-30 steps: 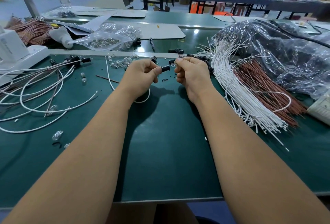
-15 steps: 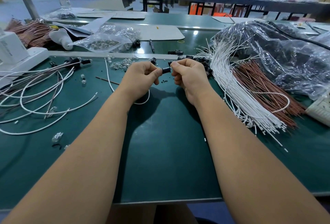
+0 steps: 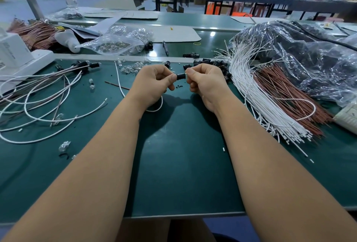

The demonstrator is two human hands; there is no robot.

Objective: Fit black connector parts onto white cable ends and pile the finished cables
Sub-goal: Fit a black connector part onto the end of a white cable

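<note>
A small black connector part (image 3: 181, 76) sits between my two hands above the green table. My left hand (image 3: 154, 83) pinches its left end and also holds a white cable (image 3: 156, 107) that loops out beneath the palm. My right hand (image 3: 204, 81) pinches something small at the connector's right end; what it is stays hidden by the fingers. More loose black connector parts (image 3: 210, 63) lie just behind my right hand. A thick bundle of white cables (image 3: 257, 98) fans out to the right. Finished cables with black ends (image 3: 48, 95) lie piled at the left.
Brown wires (image 3: 286, 95) lie beside the white bundle, under crumpled clear plastic (image 3: 309, 56). Small clear bulbs (image 3: 131, 68) are scattered behind my left hand. A clear bag (image 3: 119, 39), a pen (image 3: 165, 47) and a white box (image 3: 17, 56) stand at the back left.
My hands have closed the small gap between them, so both now meet at the black connector part. They stay at the same spot over the table.
</note>
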